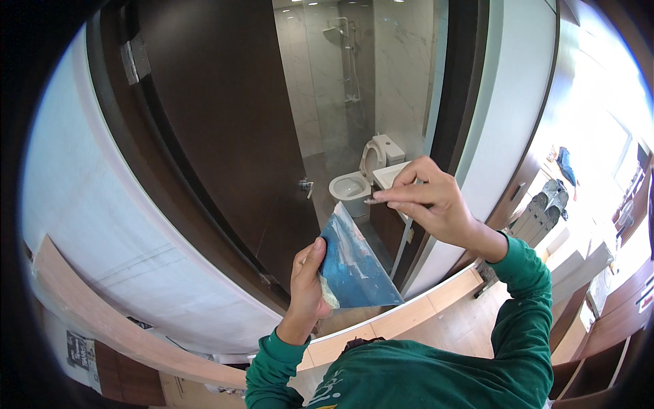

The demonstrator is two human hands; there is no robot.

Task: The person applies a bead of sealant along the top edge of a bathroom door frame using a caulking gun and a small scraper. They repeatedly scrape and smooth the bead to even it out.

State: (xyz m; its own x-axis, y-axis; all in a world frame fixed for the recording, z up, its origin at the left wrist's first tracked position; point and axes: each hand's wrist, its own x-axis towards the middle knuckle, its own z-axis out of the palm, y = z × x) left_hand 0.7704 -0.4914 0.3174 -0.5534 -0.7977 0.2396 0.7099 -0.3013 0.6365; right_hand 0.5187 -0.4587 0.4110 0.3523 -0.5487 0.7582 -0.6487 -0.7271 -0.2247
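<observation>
Blue smeared plate [355, 273] sits clasped in the left hand [306, 286], best held steady; above, the right hand [432, 198] pinches a small pale scrap [371, 201].

Toilet [349, 186] and shower [334, 33] show a bathroom doorway [464, 82]

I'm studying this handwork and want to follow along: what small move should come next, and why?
Probably bring the small grey piece in the right hand to the blue, roughly triangular, white-smeared sheet: the left hand grips the sheet's edge, smeared face showing, and the piece appears apart from the sheet's upper tip.
</observation>
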